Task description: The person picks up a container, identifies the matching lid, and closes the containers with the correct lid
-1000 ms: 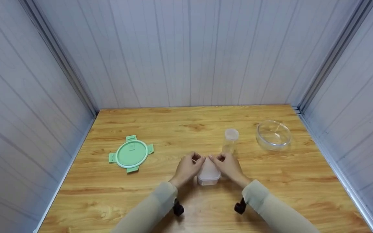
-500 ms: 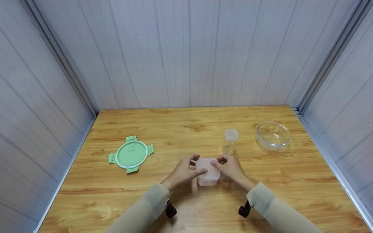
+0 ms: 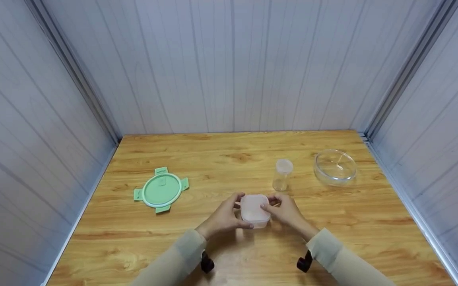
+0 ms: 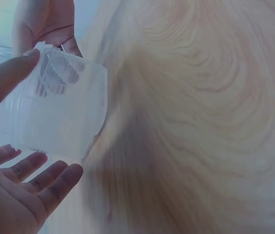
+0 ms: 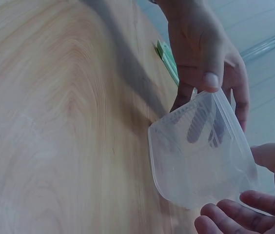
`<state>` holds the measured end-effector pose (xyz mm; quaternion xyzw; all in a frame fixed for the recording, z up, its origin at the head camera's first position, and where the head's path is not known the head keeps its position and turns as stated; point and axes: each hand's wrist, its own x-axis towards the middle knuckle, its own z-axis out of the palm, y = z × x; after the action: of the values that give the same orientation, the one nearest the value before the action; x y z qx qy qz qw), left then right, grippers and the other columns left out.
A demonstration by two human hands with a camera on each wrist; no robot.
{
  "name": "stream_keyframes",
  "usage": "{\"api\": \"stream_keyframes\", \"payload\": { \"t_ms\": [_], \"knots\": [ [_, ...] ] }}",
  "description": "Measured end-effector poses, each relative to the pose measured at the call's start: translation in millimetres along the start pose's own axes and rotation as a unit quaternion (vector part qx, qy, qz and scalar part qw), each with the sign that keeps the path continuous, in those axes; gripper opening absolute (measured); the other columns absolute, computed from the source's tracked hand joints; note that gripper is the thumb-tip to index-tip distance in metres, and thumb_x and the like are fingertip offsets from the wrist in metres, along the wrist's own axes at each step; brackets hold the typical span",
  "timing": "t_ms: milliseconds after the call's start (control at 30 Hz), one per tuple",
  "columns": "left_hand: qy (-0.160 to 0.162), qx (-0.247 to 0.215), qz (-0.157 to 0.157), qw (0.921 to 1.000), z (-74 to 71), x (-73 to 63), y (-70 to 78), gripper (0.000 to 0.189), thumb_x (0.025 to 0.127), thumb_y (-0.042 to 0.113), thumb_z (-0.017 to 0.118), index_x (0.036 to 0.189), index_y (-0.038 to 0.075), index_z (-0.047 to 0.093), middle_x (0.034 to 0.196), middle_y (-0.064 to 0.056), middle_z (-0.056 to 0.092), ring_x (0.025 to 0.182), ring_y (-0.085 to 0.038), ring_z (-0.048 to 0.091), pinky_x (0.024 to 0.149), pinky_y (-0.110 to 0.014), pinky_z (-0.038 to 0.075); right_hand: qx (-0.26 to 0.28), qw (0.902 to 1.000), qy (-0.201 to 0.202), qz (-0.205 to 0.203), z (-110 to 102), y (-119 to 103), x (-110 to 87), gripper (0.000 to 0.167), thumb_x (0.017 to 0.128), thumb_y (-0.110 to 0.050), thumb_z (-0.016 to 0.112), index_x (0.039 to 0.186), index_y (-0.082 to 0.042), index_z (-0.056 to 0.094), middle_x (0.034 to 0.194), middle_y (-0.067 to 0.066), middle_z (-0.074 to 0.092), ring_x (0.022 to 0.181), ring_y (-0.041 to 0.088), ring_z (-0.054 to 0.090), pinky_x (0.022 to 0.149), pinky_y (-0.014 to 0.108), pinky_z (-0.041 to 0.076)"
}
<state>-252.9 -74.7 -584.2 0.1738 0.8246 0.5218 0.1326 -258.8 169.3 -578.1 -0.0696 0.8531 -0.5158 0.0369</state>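
Between both hands is a small translucent plastic food container [image 3: 255, 209] with rounded corners and a whitish lid on top. My left hand [image 3: 224, 216] holds it from the left, thumb along the near corner and fingers at the far left side. From the right, my right hand [image 3: 288, 212] grips it, the thumb on the lid's right edge and the fingers by the side wall. In the left wrist view the left fingers [image 4: 62, 183] spread along the container's wall. The right wrist view shows the left thumb [image 5: 211, 80] against the rim.
A round green lid [image 3: 161, 190] with side flaps lies on the wooden table [image 3: 229, 171] to the left. Just beyond the right hand stands a clear cylindrical jar [image 3: 282, 176] with a whitish cap. A glass bowl [image 3: 335, 169] sits farther right. Panel walls enclose the table.
Both hands were together on the lid's far edge. The left thumb has slid across the lid to the near corner, and the wrists have moved apart. The right thumb has come slightly nearer.
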Motion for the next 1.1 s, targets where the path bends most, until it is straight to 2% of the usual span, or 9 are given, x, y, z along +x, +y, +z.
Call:
{"api": "stream_keyframes", "payload": {
  "t_ms": [233,533,867,1100],
  "knots": [
    [0.001,-0.01,0.014,0.9998,1.8,-1.2,-1.0,0.097,0.08,0.015,0.098,0.158,-0.001,0.043,0.147,-0.02,0.057,0.132,-0.041,0.061,0.114,-0.058,0.053,0.026,0.9994,-0.011,0.018,1,0,-4.8,0.028,0.098,-0.014,0.081,0.114,0.009,0.074,0.104,0.018,0.079,0.086,0.015,0.07,0.068,0.021,0.059],
    [0.005,-0.026,0.008,0.9996,0.1,-1.3,2.3,0.095,0.079,0.008,0.097,0.158,-0.001,0.044,0.147,-0.02,0.056,0.127,-0.039,0.063,0.106,-0.05,0.059,0.018,0.9997,-0.006,0.019,2,-3,-2.9,0.027,0.097,-0.013,0.081,0.111,0.008,0.073,0.104,0.016,0.078,0.088,0.018,0.07,0.072,0.022,0.058],
    [0.019,-0.04,-0.001,0.999,-11.4,2.6,4.7,0.097,0.082,0.005,0.094,0.162,-0.002,0.04,0.15,-0.02,0.054,0.125,-0.035,0.064,0.101,-0.044,0.062,0.032,0.9994,-0.009,0.004,6,-14,7.0,0.032,0.097,-0.011,0.079,0.119,0.011,0.073,0.106,0.02,0.078,0.09,0.019,0.07,0.077,0.023,0.057],
    [0.026,-0.059,-0.002,0.9979,-21.6,7.7,5.0,0.101,0.082,0.004,0.093,0.165,-0.003,0.036,0.154,-0.023,0.052,0.128,-0.041,0.063,0.103,-0.046,0.061,0.062,0.9977,-0.027,-0.002,6,-24,14.4,0.036,0.1,-0.008,0.076,0.125,0.015,0.069,0.111,0.025,0.075,0.087,0.013,0.066,0.074,0.019,0.059]
  ]
}}
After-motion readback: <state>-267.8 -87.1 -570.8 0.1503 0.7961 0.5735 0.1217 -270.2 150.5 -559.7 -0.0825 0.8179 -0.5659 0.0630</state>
